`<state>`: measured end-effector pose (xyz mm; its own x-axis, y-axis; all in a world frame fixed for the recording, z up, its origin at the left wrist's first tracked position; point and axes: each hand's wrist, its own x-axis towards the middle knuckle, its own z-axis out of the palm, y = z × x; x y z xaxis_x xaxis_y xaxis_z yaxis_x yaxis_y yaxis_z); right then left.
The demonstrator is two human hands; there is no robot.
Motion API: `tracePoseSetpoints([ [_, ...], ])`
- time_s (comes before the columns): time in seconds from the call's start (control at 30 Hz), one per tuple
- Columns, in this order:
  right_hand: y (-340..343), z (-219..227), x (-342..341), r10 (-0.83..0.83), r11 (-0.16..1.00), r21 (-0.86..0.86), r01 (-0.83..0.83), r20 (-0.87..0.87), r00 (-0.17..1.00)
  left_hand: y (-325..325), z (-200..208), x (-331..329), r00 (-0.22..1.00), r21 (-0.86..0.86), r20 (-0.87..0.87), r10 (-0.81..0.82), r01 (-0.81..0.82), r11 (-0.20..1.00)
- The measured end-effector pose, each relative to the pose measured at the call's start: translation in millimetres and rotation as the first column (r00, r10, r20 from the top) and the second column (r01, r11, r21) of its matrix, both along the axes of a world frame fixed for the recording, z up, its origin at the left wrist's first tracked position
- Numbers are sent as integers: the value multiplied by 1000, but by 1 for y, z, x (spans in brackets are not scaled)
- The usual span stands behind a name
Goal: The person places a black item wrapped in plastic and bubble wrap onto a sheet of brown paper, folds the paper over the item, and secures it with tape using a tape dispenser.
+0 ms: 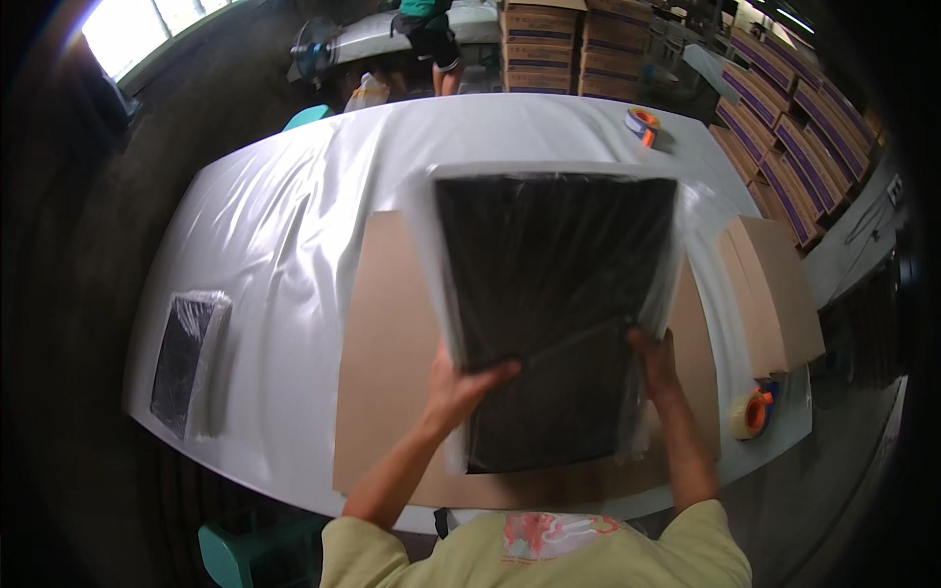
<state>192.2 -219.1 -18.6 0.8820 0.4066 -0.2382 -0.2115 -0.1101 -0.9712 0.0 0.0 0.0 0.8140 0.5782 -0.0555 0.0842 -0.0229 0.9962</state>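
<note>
And here it is, both hands full: the left hand and the right hand have a wrapped black panel between them, fingers closed on its two long sides, thumbs laid over the dark face. The other fingers go out of sight at the edges and underneath, so how far they reach under, I can't tell from here. Now look at the long axis: it runs straight out from the person, away past the fingers, and the greater share of the panel lies beyond the grip, with a shorter share on the near side, toward the body. That's the relation I'd say any move turns on, a far end that looks raised and likely wants to tip. Neither hand is the nearer one, since both are touching, but the left thumb sits a touch closer to the body and reaches further in across the face. A slanting line crosses the dark surface between the thumbs; whether it's a crease or a second piece's edge, I can't say. Beneath the fingers spreads a cardboard sheet on the counter, and the panel seems lifted off it, though its near edge is hard to judge. Well left of the fingers lies a smaller wrapped piece; off right, a cardboard box.
</note>
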Motion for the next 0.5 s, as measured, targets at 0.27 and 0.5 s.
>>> tracePoseSetpoints([
  [0.27,13,-138,85,21,983,-171,-59,-217,976,31,-92,76,889,-325,-434,-143,-6,946],
  [0.5,39,-106,58,69,980,-149,-136,-383,921,58,-95,49,782,116,-622,-40,143,983],
])
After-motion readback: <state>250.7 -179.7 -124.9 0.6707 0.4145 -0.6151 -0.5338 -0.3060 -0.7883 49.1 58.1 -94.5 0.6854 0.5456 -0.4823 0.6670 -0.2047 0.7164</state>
